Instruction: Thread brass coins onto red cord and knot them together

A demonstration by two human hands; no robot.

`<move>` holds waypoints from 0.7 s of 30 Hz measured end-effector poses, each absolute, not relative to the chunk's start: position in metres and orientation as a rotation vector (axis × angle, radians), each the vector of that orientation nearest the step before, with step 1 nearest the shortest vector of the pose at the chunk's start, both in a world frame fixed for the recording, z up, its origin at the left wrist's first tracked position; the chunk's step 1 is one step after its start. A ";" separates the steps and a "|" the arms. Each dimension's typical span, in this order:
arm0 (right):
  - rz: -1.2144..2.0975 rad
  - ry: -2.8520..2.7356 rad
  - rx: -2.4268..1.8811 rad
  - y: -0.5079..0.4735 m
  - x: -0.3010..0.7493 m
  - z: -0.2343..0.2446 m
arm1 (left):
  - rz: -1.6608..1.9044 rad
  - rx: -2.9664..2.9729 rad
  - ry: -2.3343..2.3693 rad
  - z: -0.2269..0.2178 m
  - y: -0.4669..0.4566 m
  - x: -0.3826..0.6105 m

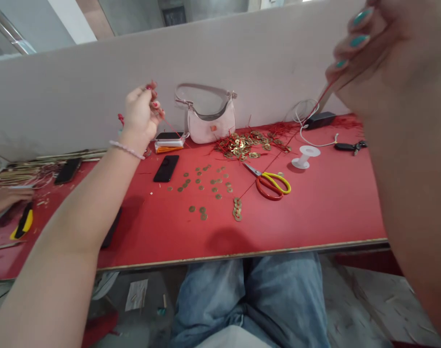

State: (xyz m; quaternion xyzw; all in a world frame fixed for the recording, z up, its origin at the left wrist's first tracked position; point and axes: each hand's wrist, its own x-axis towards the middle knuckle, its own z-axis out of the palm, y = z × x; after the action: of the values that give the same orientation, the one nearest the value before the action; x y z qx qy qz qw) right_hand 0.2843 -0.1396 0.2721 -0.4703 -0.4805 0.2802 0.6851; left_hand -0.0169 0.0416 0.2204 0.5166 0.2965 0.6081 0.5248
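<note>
High on the left, my left hand [142,108] has its fingers pinched together on a thin red string that trails down to the right. My right hand [372,53], raised at the upper right, is closed round red string [321,99]; its fingertips are partly cut off by the frame. From there the string slants down across the table to a short row of overlapping brass coins [237,210]. Loose coins with holes [215,181] lie scattered left of that row. Scissors [271,183] with red and yellow handles rest open-bladed beside them.
On the red table [314,217] are a phone [166,168], a pink handbag [212,121], a heap of coins tied with red string [242,144], a white spool [305,157] and keys [350,146]. Another person's hand [10,199] is near a yellow-black cutter [23,222].
</note>
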 end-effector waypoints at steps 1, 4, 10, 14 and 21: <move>0.677 -0.979 -0.954 -0.139 0.266 0.262 | 1.444 1.287 0.693 0.214 0.044 -0.013; 0.742 -0.928 -0.908 -0.132 0.245 0.241 | 1.430 1.482 0.607 0.198 0.041 -0.003; 0.823 -0.987 -0.983 -0.116 0.236 0.202 | 1.443 2.046 0.452 0.174 -0.009 0.022; 0.664 -1.203 -0.991 -0.111 0.203 0.164 | 1.339 1.996 0.366 0.150 -0.033 0.046; 0.574 -1.079 -0.991 -0.107 0.176 0.118 | 1.366 1.718 0.353 0.117 -0.052 0.070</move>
State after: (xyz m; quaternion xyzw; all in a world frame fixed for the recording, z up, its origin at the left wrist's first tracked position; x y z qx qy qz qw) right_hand 0.1755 -0.1066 0.1175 -0.4461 -0.4855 0.2581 0.7062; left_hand 0.0699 -0.0519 0.1166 0.6928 0.1425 0.5508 0.4431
